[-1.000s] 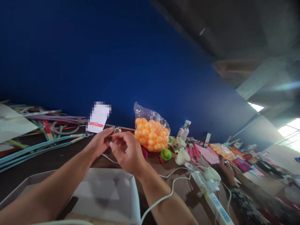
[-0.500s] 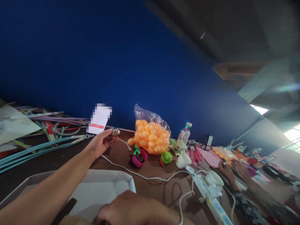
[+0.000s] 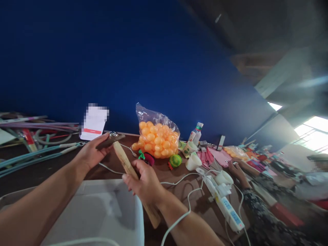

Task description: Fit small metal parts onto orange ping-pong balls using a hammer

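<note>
My right hand [image 3: 146, 181] is wrapped round the pale wooden handle of a hammer [image 3: 123, 158]. The hammer's dark head is raised at the fingers of my left hand [image 3: 91, 153]. Those fingers hold a small shiny silver ball [image 3: 113, 134], partly hidden behind the hammer head. Whether head and ball touch, I cannot tell. Just right of them lies a purple round item with a green bow [image 3: 147, 158], partly behind my right hand. A clear bag of orange balls [image 3: 159, 138] stands behind it. Below my forearms is a white tray [image 3: 139, 208].
A phone-like white screen [image 3: 94, 123] leans at the wall, with light-blue cords [image 3: 38, 159] to its left. White cables run to a power strip [image 3: 230, 213]. A green ball [image 3: 175, 160], paper cup [image 3: 193, 161] and bottle [image 3: 196, 134] stand rightward. A co-worker's hands [image 3: 238, 172] are at right.
My right hand has risen from low over the tray, bringing the hammer up to the silver ball. My left hand still holds the ball. The view has shifted slightly.
</note>
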{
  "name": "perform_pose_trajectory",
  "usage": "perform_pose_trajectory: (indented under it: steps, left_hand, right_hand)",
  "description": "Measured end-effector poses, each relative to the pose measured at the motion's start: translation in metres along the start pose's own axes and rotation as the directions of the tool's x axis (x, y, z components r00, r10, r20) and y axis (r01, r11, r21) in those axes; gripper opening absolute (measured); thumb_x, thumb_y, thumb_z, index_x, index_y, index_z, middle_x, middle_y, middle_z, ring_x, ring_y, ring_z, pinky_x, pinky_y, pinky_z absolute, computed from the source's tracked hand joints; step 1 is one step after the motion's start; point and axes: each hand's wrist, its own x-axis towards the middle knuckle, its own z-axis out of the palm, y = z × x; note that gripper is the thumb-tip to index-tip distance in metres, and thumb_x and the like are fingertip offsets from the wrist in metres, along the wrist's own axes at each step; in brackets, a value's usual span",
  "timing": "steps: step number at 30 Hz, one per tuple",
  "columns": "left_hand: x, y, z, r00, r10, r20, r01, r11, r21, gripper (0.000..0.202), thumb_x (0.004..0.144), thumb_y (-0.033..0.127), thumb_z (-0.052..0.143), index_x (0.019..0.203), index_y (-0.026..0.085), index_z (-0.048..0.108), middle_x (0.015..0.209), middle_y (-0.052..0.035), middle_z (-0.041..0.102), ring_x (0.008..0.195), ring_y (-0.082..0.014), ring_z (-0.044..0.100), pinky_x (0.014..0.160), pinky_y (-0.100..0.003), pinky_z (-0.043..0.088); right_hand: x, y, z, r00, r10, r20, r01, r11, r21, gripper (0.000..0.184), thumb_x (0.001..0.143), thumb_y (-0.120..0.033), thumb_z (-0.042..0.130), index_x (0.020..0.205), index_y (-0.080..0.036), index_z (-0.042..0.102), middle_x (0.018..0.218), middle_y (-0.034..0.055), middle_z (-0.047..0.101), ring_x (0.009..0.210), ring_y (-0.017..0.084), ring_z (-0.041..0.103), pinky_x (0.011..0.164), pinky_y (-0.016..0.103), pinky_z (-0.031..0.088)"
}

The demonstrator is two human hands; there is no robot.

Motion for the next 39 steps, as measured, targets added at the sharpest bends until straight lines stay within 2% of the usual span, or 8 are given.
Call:
perform_pose_trajectory:
  steps: [2, 7, 14, 19, 25, 29, 33, 39]
  left_hand:
    - [0.001, 0.000, -0.001, 1.000, -0.009, -0.002, 0.009, 1.000, -0.021, 0.010, 0.082, 0.005, 0.059, 0.079, 0.012, 0.065, 0.069, -0.0009, 0.072, 0.061, -0.0117, 0.066, 0.060, -0.020, 0.058]
    - [0.003, -0.001, -0.004, 0.998, -0.056, 0.022, 0.055, 0.998, 0.014, 0.009, 0.084, 0.008, 0.058, 0.082, 0.010, 0.067, 0.072, -0.0038, 0.073, 0.065, -0.0141, 0.067, 0.067, -0.026, 0.060]
    - [0.001, -0.002, -0.003, 0.995, -0.062, 0.084, 0.056, 0.996, 0.073, 0.009, 0.084, 0.012, 0.060, 0.084, 0.010, 0.069, 0.078, -0.0058, 0.075, 0.068, -0.0147, 0.069, 0.070, -0.025, 0.059]
    - [0.001, -0.006, -0.003, 0.992, -0.065, 0.111, 0.050, 0.990, 0.134, 0.012, 0.081, 0.014, 0.064, 0.089, 0.009, 0.071, 0.081, -0.0088, 0.075, 0.067, -0.0150, 0.070, 0.066, -0.024, 0.060]
    - [0.002, -0.006, -0.003, 0.987, -0.076, 0.144, 0.057, 0.990, 0.132, 0.012, 0.078, 0.014, 0.066, 0.087, 0.009, 0.072, 0.079, -0.0088, 0.074, 0.066, -0.0147, 0.070, 0.065, -0.024, 0.060]
    - [0.004, -0.007, -0.005, 0.985, -0.072, 0.158, 0.054, 0.992, 0.114, 0.006, 0.079, 0.015, 0.067, 0.080, 0.010, 0.071, 0.074, -0.0069, 0.073, 0.065, -0.0144, 0.070, 0.067, -0.024, 0.060]
    - [0.004, -0.008, -0.007, 0.980, -0.080, 0.185, 0.056, 0.990, 0.133, 0.009, 0.078, 0.015, 0.067, 0.084, 0.010, 0.072, 0.077, -0.0075, 0.074, 0.067, -0.0146, 0.070, 0.067, -0.024, 0.060]
    - [0.003, -0.008, -0.005, 0.981, -0.084, 0.176, 0.058, 0.987, 0.147, 0.009, 0.078, 0.015, 0.067, 0.083, 0.010, 0.072, 0.078, -0.0080, 0.074, 0.068, -0.0152, 0.070, 0.070, -0.025, 0.060]
  right_hand:
    - [0.004, 0.004, 0.002, 1.000, 0.002, 0.000, -0.002, 0.996, 0.085, 0.029, 0.083, -0.041, 0.060, 0.100, -0.018, 0.057, 0.072, -0.0016, 0.060, 0.048, 0.006, 0.050, 0.040, 0.016, 0.037]
    - [0.009, 0.002, 0.004, 1.000, -0.019, 0.023, 0.010, 0.938, 0.348, 0.045, 0.086, -0.050, 0.054, 0.118, -0.018, 0.053, 0.079, 0.0000, 0.062, 0.043, 0.004, 0.045, 0.033, 0.016, 0.035]
    - [0.010, -0.007, 0.002, 0.999, 0.003, 0.050, -0.030, 0.833, 0.552, 0.038, 0.085, -0.045, 0.058, 0.114, -0.020, 0.059, 0.073, -0.0037, 0.053, 0.042, 0.002, 0.036, 0.032, 0.015, 0.029]
    - [0.011, -0.005, 0.003, 0.994, -0.003, 0.111, -0.063, 0.803, 0.593, 0.035, 0.086, -0.042, 0.058, 0.113, -0.019, 0.060, 0.073, -0.0032, 0.053, 0.041, 0.002, 0.037, 0.031, 0.014, 0.029]
    - [0.014, 0.001, 0.007, 0.991, 0.047, 0.124, -0.109, 0.819, 0.563, 0.034, 0.086, -0.041, 0.057, 0.112, -0.018, 0.059, 0.072, -0.0027, 0.054, 0.041, 0.003, 0.037, 0.030, 0.015, 0.030]
    - [0.016, 0.004, 0.008, 0.995, 0.008, 0.104, -0.068, 0.807, 0.586, 0.036, 0.087, -0.041, 0.056, 0.114, -0.018, 0.057, 0.073, -0.0025, 0.056, 0.041, 0.003, 0.037, 0.031, 0.016, 0.030]
    - [0.018, 0.007, 0.009, 0.996, 0.021, 0.090, -0.069, 0.825, 0.561, 0.038, 0.086, -0.044, 0.057, 0.114, -0.017, 0.057, 0.072, -0.0025, 0.058, 0.039, 0.003, 0.037, 0.030, 0.017, 0.030]
    - [0.017, 0.006, 0.008, 0.996, 0.003, 0.086, -0.054, 0.799, 0.598, 0.039, 0.085, -0.044, 0.058, 0.113, -0.018, 0.057, 0.073, -0.0024, 0.059, 0.040, 0.003, 0.036, 0.031, 0.016, 0.029]
